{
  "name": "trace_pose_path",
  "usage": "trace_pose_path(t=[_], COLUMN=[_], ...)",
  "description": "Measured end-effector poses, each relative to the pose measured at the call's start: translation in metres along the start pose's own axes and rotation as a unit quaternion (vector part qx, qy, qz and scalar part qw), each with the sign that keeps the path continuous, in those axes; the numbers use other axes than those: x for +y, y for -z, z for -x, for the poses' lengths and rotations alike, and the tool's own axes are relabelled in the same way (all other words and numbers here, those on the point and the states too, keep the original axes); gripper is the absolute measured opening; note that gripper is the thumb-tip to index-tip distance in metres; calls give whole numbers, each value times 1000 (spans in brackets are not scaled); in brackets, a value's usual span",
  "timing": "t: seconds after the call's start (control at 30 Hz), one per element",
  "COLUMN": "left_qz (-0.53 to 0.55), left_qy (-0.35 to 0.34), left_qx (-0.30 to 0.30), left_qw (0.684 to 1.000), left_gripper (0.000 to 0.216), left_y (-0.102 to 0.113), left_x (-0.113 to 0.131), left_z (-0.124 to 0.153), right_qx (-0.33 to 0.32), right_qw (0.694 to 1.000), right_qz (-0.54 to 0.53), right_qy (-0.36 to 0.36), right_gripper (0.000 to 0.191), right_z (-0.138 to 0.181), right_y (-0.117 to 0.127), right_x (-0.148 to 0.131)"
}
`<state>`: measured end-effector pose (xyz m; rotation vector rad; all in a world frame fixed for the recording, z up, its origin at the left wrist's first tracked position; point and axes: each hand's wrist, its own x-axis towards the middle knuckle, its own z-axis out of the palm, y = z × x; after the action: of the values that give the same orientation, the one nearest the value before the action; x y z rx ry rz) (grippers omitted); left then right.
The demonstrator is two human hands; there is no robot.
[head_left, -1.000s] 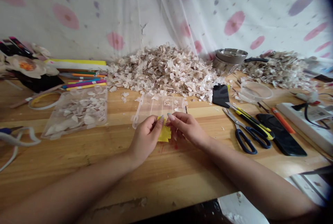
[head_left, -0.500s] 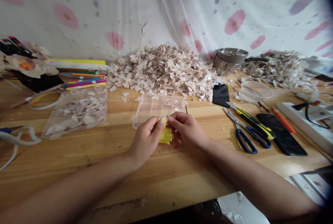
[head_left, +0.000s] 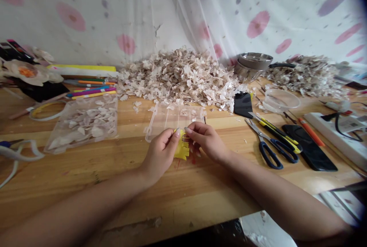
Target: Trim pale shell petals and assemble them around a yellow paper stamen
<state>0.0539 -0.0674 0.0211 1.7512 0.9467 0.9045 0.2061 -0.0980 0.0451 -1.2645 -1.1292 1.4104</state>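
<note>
Between my hands, above the wooden table (head_left: 120,186), is a small piece of yellow fringed paper (head_left: 181,151), its right edge cut into strips. My left hand (head_left: 163,147) is closed on it, thumb pressed over its upper left part. My right hand (head_left: 207,140) has thumb and forefinger pinched at the upper right edge, by the strips; the exact grip is partly hidden by the fingers. Just beyond both hands lies a clear compartment box (head_left: 166,119) with a few pale flakes in it.
Behind is a heap of pale petal-like flakes (head_left: 183,78). Left lies a clear tray of flakes (head_left: 86,121), with pens (head_left: 94,92) beyond. At right are scissors (head_left: 271,155), a yellow-black utility knife (head_left: 278,134), a phone (head_left: 311,147), a power strip (head_left: 341,136) and metal bowls (head_left: 254,65).
The right thumb and forefinger have moved slightly apart from the left thumb, showing more of the paper's top. The left hand keeps its hold, and the whole view has shifted a little.
</note>
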Motion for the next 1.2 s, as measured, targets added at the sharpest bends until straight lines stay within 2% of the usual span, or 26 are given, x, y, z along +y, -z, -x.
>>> trace_pose_path(t=[0.3, 0.5, 0.73, 0.97, 1.2], left_qz=[0, 9, 2, -16, -17], left_qy=[-16, -11, -11, -18, -28], left_qx=[-20, -22, -7, -11, -31], left_qw=[1000, 1000, 1000, 1000, 999], left_gripper=[28, 26, 27, 29, 27], left_y=[-1, -1, 0, -1, 0], left_x=[1, 1, 1, 2, 1], left_z=[2, 2, 1, 2, 3], right_qx=[-3, -18, -21, 2, -4], right_qw=[998, 999, 1000, 996, 990], right_qz=[63, 35, -3, 88, 138], right_qy=[-28, -24, 6, 15, 10], right_gripper=[37, 44, 29, 35, 40], right_z=[0, 0, 0, 1, 1], right_y=[-2, -2, -1, -4, -1], right_x=[2, 2, 2, 7, 12])
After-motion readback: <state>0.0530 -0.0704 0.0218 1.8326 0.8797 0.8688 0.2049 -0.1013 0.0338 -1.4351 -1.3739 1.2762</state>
